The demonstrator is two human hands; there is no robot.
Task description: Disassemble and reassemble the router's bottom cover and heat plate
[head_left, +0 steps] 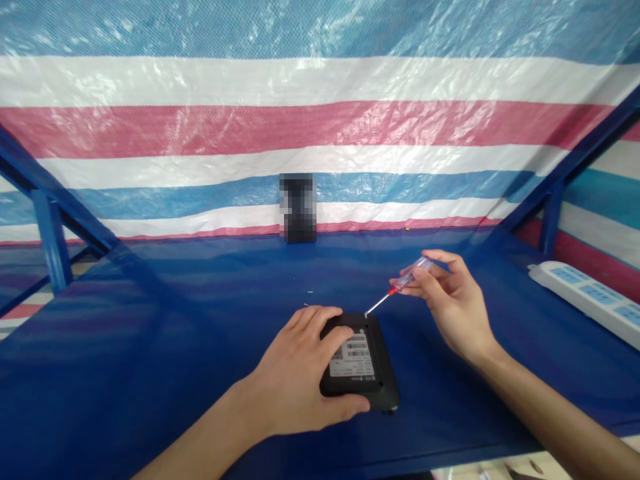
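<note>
A small black box (371, 379) with a white label on its upturned face lies on the blue shelf surface (175, 333). My left hand (300, 373) is closed over its left side, fingers on top and thumb along the near edge. My right hand (450, 300) pinches a slim screwdriver (400, 287) with a clear and red handle. Its metal tip touches the far right corner of the box.
A tiny screw (310, 291) lies on the shelf beyond the box. A white power strip (585, 297) rests at the right edge. A dark blurred object (299, 208) stands against the striped tarp at the back. Blue metal braces frame both sides.
</note>
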